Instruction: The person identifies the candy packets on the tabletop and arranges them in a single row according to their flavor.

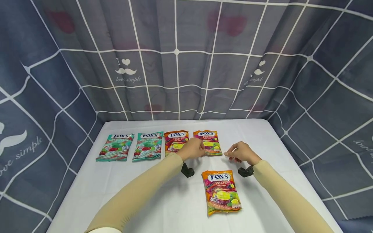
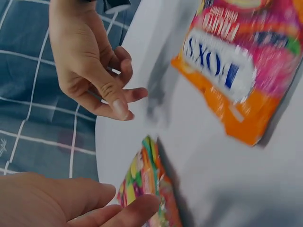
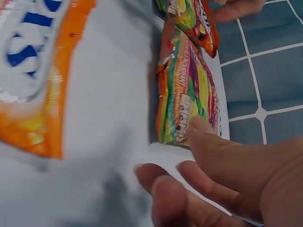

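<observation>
An orange Fox's Fruits candy bag (image 1: 209,142) lies at the right end of a row, between my two hands. My left hand (image 1: 190,149) is at its left edge and partly covers a second orange candy bag (image 1: 175,139); whether the fingertips touch either is hard to tell. On the other side, my right hand (image 1: 242,152) has its thumb and loosely bent fingers by the lower right corner, gripping nothing. In the right wrist view that thumb (image 3: 203,132) overlaps the corner of the bag (image 3: 182,94). A third orange candy bag (image 1: 221,191) lies nearer me, apart from both hands.
Two green Fox's mint candy bags (image 1: 118,147) (image 1: 148,145) lie at the left of the row. All the bags are on a white-covered table (image 1: 122,194). Grey checked curtains (image 1: 157,71) enclose its back and sides.
</observation>
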Demonstrator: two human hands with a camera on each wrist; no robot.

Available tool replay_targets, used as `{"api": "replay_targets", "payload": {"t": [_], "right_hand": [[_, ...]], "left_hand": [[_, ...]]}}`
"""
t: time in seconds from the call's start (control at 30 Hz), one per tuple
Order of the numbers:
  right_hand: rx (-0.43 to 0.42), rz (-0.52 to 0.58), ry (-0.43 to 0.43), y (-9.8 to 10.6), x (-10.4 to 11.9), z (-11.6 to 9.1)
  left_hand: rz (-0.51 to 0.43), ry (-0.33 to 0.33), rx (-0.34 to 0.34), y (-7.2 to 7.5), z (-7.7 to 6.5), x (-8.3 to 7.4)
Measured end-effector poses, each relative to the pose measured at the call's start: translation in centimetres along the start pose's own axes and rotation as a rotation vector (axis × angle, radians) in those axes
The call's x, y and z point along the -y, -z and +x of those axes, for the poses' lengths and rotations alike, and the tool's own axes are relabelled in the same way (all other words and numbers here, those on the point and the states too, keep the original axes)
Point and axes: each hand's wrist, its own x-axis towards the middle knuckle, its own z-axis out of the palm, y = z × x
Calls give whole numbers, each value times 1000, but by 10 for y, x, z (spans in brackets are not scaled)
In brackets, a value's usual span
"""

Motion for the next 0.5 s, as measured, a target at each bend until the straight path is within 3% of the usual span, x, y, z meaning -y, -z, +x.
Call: {"api": "replay_targets", "payload": {"t": [0.27,0.5], "right_hand": [[65,-36,-14,-4,-14,-34],[108,-26,-12,-13,-22,-56]], "left_hand": [[-197,15,167,-2,-30,0],[-248,36,255,-12,-58,7]]}}
